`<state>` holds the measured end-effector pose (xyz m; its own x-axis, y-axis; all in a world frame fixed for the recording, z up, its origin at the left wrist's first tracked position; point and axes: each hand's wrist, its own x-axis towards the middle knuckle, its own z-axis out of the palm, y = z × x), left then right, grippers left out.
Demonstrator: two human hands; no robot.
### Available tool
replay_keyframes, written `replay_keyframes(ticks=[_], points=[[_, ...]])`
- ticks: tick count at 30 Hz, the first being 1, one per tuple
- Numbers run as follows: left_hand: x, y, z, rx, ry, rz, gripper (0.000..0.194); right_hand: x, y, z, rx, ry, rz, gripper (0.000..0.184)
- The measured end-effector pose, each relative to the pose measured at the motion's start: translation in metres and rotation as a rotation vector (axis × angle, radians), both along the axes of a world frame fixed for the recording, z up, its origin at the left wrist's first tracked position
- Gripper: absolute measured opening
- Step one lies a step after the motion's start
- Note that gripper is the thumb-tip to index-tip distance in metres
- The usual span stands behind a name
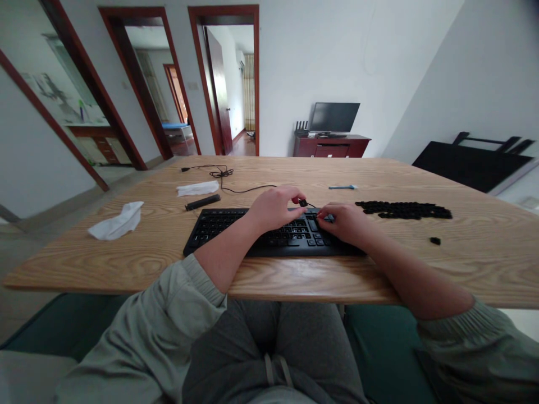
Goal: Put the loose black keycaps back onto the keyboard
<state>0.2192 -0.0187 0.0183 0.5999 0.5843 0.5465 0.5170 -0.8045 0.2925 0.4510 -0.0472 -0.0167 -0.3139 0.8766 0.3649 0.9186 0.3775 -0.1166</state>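
Observation:
A black keyboard [227, 221] lies near the table's front edge, with many key positions bare of caps. Over its upper right part, my left hand [275, 207] pinches a small black keycap [302, 202] between thumb and index finger. My right hand [347, 223] rests on the keyboard's right end, fingers drawn together at the keys; whatever they grip is hidden. A thin black cable [248, 191] runs behind my left hand to a coiled bundle at the back left. Many loose black keycaps [404, 210] lie in rows to the right.
A single keycap [435, 240] lies apart at the right. A blue brush-like tool [342, 187] lies behind the keyboard. Left of it are a long black bar [202, 202], a folded white tissue [197, 188] and a crumpled tissue [118, 222]. The wooden table [160, 269] ends close before me.

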Motion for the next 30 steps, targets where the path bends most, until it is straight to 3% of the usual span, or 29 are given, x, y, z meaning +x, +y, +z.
replay_keyframes(ticks=[9,19,30], points=[[0.0,-0.002,0.002,-0.012,0.003,0.016,0.019,0.015,0.005,-0.004,0.0,0.032,0.187,0.022],[0.0,-0.002,0.002,0.001,-0.007,0.006,0.019,0.015,0.006,-0.006,-0.042,0.056,-0.006,0.024],[0.001,-0.004,0.003,0.004,-0.011,0.024,0.017,0.019,0.01,-0.008,-0.023,0.033,0.115,0.026]])
